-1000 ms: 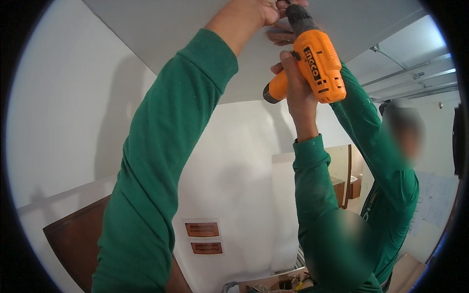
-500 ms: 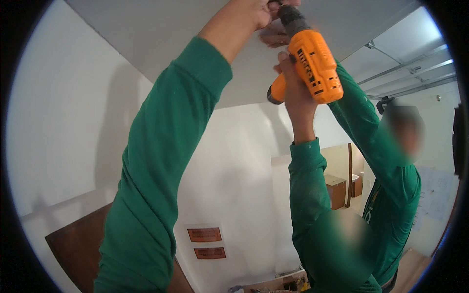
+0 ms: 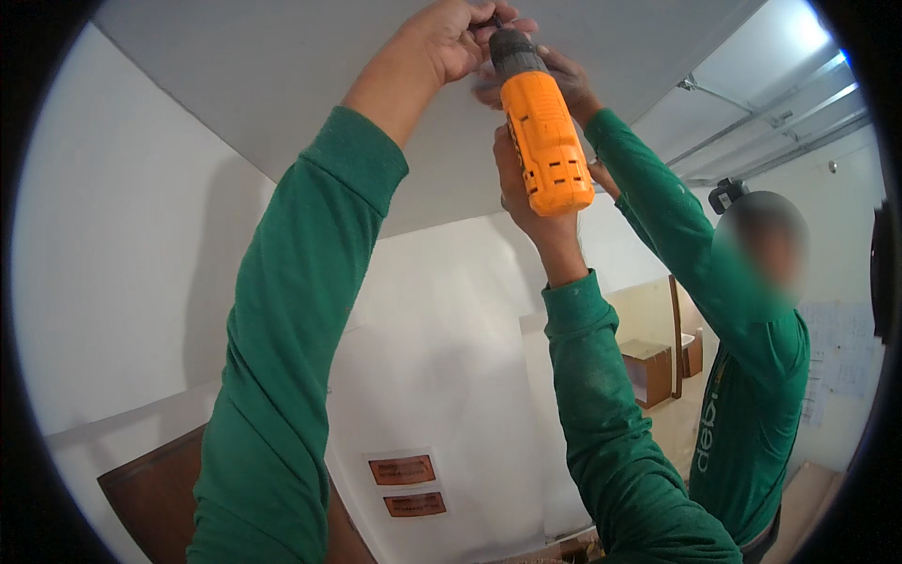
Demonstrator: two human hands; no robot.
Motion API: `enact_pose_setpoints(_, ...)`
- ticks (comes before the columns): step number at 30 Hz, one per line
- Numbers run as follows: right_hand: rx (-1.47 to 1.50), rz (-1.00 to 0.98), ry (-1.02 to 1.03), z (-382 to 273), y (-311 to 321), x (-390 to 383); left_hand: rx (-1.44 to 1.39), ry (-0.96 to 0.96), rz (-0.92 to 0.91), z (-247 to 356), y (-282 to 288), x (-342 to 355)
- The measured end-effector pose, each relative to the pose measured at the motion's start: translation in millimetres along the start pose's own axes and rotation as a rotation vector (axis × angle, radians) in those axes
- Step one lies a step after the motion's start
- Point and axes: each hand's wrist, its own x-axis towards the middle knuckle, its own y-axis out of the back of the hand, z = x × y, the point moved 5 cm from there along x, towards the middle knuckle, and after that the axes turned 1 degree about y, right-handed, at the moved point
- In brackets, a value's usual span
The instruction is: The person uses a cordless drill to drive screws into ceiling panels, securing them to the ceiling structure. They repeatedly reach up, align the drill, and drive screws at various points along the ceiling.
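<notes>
Overhead, an orange cordless drill (image 3: 547,141) with a black chuck (image 3: 515,54) points up at the grey ceiling panel (image 3: 310,85). My right hand (image 3: 531,193) is wrapped round its handle, mostly hidden behind the drill body. Beside the chuck's tip, my left hand (image 3: 456,39) has its fingers bent together around a thin dark bit or screw (image 3: 498,19); exactly what they pinch is too small to make out. A co-worker's hand (image 3: 571,80) reaches in from the right, close behind the chuck.
The co-worker (image 3: 752,357), in a green sleeve, stands at the right with an arm raised. Metal ceiling framing (image 3: 780,117) shows at upper right. A white wall (image 3: 442,357) with two small brown signs (image 3: 404,470) is ahead; a brown door (image 3: 155,479) stands lower left.
The drill and my right hand have shifted left in view, and the drill stands more upright. My left hand appears lower and further left. The co-worker's hand now shows beside the chuck.
</notes>
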Motion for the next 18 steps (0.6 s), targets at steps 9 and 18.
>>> enact_pose_setpoints(9,-0.051,-0.011,-0.022,9.5,-1.5,-0.1,-0.021,0.027,0.042,2.5,-7.1,-2.4)
enact_pose_setpoints(18,0.044,-0.019,-0.114,1.4,-15.4,-1.4,1.605,-0.347,0.213,50.8,27.6,-43.8)
